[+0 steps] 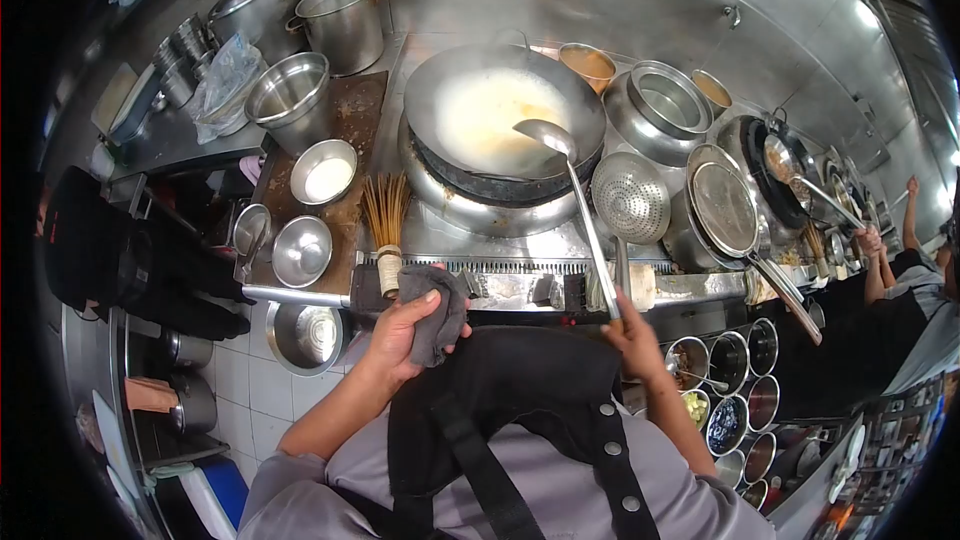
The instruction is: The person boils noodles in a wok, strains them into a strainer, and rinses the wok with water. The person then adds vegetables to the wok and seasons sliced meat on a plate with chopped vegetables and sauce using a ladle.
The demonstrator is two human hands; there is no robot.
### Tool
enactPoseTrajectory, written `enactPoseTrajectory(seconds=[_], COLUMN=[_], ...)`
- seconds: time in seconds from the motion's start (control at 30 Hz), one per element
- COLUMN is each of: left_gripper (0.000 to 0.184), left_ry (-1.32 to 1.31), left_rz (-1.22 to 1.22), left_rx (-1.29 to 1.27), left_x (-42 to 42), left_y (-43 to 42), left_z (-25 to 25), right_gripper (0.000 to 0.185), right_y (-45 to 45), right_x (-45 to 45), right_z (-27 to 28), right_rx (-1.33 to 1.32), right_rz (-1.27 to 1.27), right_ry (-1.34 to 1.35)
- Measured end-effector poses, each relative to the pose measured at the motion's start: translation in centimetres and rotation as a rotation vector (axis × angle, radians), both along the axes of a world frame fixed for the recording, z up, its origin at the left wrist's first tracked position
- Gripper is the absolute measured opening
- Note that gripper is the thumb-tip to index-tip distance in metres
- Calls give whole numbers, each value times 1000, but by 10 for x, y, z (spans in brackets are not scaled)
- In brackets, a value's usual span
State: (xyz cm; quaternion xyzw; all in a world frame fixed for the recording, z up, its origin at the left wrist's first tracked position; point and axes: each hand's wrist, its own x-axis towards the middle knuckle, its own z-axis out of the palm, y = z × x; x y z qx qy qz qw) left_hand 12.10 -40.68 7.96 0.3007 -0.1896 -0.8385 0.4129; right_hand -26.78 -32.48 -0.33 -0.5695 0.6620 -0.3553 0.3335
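Observation:
A grey cloth (438, 318) is bunched in my left hand (405, 332), close to the stove's front edge. My right hand (634, 338) grips the handle of a long metal ladle (548, 134). The ladle's bowl is over the near right part of a large wok (430, 90), which holds pale, steaming liquid (490, 110). Just beyond the cloth, a bamboo wok brush (388, 225) stands with its bristles up. To the right of the ladle lies a perforated skimmer (630, 197), its handle toward me.
Metal bowls (301, 251) and pots (341, 25) stand at left. A round strainer (724, 208) rests over a pot at right, its handle jutting past the stove edge. Several ingredient containers (727, 424) are low at right. Other people (925, 300) stand at far right and left.

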Motion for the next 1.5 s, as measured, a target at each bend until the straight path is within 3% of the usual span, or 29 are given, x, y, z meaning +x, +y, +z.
enactPoseTrajectory(seconds=[0.03, 0.13, 0.27, 0.67, 0.73, 0.97, 1.07, 1.17, 1.23, 1.37, 1.5], left_gripper=[48, 48, 48, 50, 49, 47, 46, 55, 59, 68, 69], left_ry=[9, 18, 36, 41, 51, 39, 37, -18, -436, -1083, -1293], left_rz=[-1, -4, -2, 29, 38, 64, 76, 22, 192, 294, 123], left_rx=[-5, 0, 3, 3, -15, -18, -3, -121, -453, -1284, -1271], left_x=[0, 1, 0, 9, 11, 15, 14, 5, -17, -60, -98], left_y=[0, 0, -1, 3, 3, 4, 2, -8, -31, -105, -151], left_z=[0, -1, -6, -8, -11, -9, -6, -10, -24, -12, -22], right_gripper=[69, 67, 64, 56, 57, 56, 57, 57, 56, 55, 55], right_y=[1, -3, -13, -87, -105, -153, -173, -196, -209, -220, -200], right_x=[-10, -30, -39, 12, 8, 26, 31, 28, 32, 42, 48], right_z=[36, 117, 184, 146, 127, 109, 102, 82, 75, 69, 85], right_rx=[179, 250, 219, 276, 168, 159, 143, 83, 29, 61, 35], right_rz=[-25, -44, 108, 53, 97, 67, 52, 61, 46, 10, 23], right_ry=[-8, 38, 446, 376, 420, 345, 428, 451, 423, 337, 429])
